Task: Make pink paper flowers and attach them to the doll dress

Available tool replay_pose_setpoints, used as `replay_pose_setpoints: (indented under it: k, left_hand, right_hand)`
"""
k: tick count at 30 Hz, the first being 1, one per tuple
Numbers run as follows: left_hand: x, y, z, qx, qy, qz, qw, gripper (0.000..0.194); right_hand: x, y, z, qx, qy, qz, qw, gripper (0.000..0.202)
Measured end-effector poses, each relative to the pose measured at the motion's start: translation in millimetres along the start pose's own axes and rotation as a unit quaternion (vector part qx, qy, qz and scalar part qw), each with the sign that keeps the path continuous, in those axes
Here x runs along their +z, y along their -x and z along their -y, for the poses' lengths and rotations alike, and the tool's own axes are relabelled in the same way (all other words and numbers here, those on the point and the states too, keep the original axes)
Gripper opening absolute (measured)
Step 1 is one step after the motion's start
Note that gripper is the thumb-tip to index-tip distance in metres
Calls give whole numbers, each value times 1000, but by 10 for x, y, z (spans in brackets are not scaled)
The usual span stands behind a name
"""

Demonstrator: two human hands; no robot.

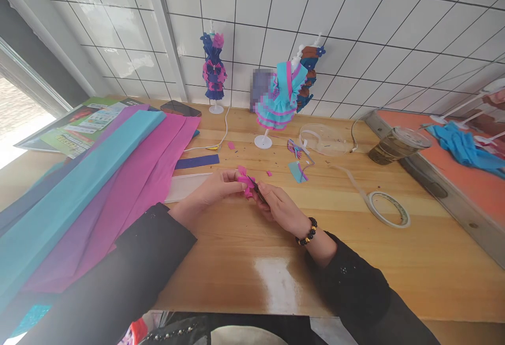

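Near the middle of the wooden table (221,229), my left hand (221,185) pinches a small pink paper piece (247,181) between thumb and fingers. My right hand (278,205) is closed round dark scissors (260,193), whose tips touch the pink piece. Small pink scraps (269,173) lie just beyond my hands. A dark blue strip (197,162) and a white sheet (187,186) lie left of them. To the right are a light blue paper piece (297,172) and a small patterned bow (294,148).
Long pink (158,140) and light blue paper (130,140) cover the left side. Small dress stands (216,108) (263,141) stand by the tiled wall. A tape roll (389,209), a lidded cup (396,145) and an orange-topped box (445,176) are on the right.
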State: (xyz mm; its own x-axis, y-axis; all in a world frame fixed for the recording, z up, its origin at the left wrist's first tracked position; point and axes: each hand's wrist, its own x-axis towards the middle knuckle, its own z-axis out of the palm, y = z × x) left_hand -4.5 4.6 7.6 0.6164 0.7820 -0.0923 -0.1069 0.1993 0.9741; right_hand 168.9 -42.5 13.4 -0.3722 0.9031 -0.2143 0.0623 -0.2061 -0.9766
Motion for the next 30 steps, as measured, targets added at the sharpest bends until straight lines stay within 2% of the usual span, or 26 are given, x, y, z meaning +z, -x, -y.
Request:
replay_pose_setpoints:
  k: [10, 19, 30]
  left_hand:
    - [6, 6, -26, -2, -7, 4, 1000, 10]
    - [-35, 41, -82, -18, -67, 18, 997, 10]
    - [-96, 49, -107, -29, -86, 61, 994, 11]
  right_hand:
    - [-17, -5, -5, -6, 13, 2, 1000, 39]
    - [-38, 14, 18, -9, 43, 31, 999, 40]
    - [-57, 17, 22, 0, 78, 55, 995, 42]
